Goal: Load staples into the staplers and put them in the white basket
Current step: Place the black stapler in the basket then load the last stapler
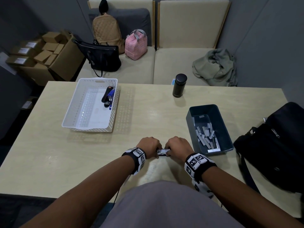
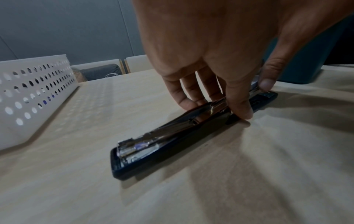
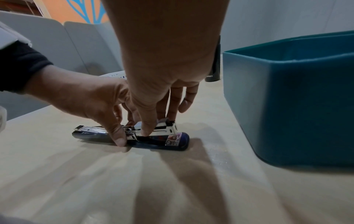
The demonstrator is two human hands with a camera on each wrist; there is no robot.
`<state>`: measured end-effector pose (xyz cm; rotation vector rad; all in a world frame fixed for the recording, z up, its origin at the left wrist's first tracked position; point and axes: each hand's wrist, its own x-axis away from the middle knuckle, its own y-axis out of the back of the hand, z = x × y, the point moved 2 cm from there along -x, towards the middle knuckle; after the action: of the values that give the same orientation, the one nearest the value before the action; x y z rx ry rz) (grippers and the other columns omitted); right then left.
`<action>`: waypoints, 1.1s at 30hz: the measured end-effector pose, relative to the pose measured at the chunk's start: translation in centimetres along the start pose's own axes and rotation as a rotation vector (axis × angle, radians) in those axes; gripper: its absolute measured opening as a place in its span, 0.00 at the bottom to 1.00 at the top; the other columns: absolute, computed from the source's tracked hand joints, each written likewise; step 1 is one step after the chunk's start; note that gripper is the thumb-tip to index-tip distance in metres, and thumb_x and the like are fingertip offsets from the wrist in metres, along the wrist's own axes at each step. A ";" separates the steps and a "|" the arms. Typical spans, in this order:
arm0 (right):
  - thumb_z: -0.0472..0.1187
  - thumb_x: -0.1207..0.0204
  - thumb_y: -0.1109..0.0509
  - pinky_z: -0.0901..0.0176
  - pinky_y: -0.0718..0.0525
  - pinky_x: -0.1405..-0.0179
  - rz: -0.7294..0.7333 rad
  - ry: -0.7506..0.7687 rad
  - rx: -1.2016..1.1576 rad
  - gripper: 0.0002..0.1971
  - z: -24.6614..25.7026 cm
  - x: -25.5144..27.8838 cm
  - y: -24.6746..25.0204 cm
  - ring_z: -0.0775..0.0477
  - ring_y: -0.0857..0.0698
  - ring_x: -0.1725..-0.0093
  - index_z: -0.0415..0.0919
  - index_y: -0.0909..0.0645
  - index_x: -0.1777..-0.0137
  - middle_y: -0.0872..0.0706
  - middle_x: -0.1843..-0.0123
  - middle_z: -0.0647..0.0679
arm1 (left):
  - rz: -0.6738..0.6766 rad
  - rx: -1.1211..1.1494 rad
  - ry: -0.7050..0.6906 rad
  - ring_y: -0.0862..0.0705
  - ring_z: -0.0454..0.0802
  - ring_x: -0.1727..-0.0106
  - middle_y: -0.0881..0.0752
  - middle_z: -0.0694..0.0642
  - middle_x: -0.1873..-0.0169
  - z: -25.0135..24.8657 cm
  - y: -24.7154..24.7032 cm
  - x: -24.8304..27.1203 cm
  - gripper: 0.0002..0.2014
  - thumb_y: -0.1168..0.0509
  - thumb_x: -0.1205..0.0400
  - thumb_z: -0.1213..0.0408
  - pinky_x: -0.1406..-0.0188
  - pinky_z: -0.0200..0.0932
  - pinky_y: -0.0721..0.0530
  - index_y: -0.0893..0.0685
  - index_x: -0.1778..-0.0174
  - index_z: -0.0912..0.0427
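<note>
A dark blue stapler [image 1: 162, 152] lies opened out flat on the table near the front edge, between both hands. My left hand [image 1: 150, 144] grips it at the middle, thumb on the near side and fingers behind [image 2: 214, 106]. My right hand [image 3: 157, 127] pinches the raised metal magazine of the stapler [image 3: 172, 139] between thumb and fingers. Whether staples sit in the magazine is hidden. The white basket [image 1: 72, 111] stands at the far left and holds two staplers [image 1: 107, 97], one black and one blue. Several staple strips [image 1: 206, 137] lie in the teal bin [image 1: 190, 122] on the right.
A black bottle [image 1: 179, 85] stands at the table's far edge. A black bag [image 1: 276, 145] rests on the table's right edge beside the teal bin. Beyond the table are a sofa with bags [image 1: 105, 55] and cardboard boxes [image 1: 46, 53].
</note>
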<state>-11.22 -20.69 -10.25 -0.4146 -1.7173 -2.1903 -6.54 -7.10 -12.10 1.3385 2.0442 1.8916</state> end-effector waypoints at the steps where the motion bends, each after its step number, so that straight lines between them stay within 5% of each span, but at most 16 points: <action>1: 0.43 0.31 0.23 0.58 0.21 0.62 -0.002 -0.002 0.002 0.08 0.0 0.0 0.0 0.43 0.14 0.60 0.48 0.09 0.52 0.09 0.58 0.45 | 0.000 -0.003 0.000 0.12 0.58 0.51 0.08 0.54 0.54 0.0 0.0 0.0 0.15 0.23 0.30 0.60 0.56 0.47 0.15 0.09 0.47 0.47; 33: 0.44 0.30 0.24 0.54 0.18 0.58 -0.005 -0.026 0.066 0.08 0.2 0.2 -0.3 0.39 0.12 0.55 0.44 0.10 0.52 0.10 0.56 0.42 | 0.003 -0.013 -0.002 0.12 0.56 0.51 0.08 0.52 0.53 0.0 -0.1 0.0 0.15 0.23 0.31 0.59 0.55 0.48 0.15 0.09 0.47 0.45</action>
<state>-11.51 -20.47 -10.43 -0.4242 -1.8009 -2.1339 -6.58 -7.09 -12.14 1.3400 2.0274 1.9007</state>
